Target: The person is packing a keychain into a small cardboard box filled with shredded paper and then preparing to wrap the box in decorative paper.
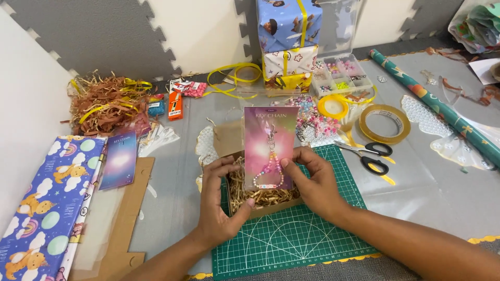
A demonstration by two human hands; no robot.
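Note:
Both hands hold a pink and purple card (270, 140) with a beaded key chain (271, 169) clipped to it. My left hand (219, 203) pinches the card's lower left edge, and my right hand (315, 182) pinches its lower right edge. The card stands upright over a small open cardboard box (273, 208) filled with tan shredded paper (260, 196). The box rests on a green cutting mat (291, 234).
Black-handled scissors (370, 156) and a tape roll (384, 124) lie right of the mat. A bead organiser (341, 75), stacked wrapped gifts (289, 41), a wrapping paper roll (437, 106), brown shred pile (107, 104), a second card (119, 160) and blue patterned wrapping paper (44, 208) surround it.

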